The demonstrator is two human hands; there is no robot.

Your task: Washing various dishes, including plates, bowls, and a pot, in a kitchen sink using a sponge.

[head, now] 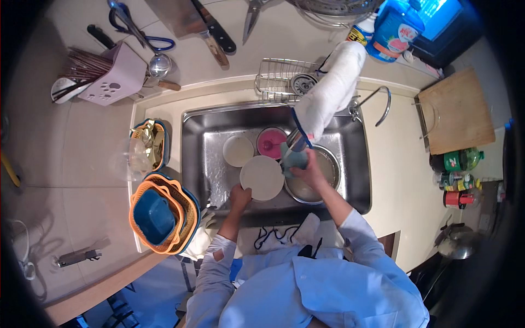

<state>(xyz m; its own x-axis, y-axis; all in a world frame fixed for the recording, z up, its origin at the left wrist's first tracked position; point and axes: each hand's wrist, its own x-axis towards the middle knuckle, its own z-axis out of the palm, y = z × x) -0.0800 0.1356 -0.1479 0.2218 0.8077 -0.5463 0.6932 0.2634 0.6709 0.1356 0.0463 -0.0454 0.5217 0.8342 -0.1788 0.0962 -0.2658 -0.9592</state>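
Note:
Over the stainless steel sink (pixel 197 164), my left hand (pixel 240 199) grips the lower left rim of a white plate or shallow bowl (pixel 261 178). My right hand (pixel 309 168) holds a green cloth or sponge (pixel 294 162) just right of it, under the faucet spout (pixel 296 141). The faucet's body is wrapped in a white towel (pixel 328 90). Below my right hand stands a round metal basin (pixel 330 164) with cloudy liquid. A smaller white bowl (pixel 238 151) sits in the sink at left, and beside it a pink bowl (pixel 271 139) with liquid.
Nested blue and orange baskets (pixel 154 217) stand at the sink's left edge, below a small basket (pixel 158 143). A wire rack (pixel 279 78) lies behind the sink. A cleaver (pixel 176 16), scissors (pixel 139 37) and a pink utensil holder (pixel 119 78) are farther back. A wooden cutting board (pixel 457 110) stands right.

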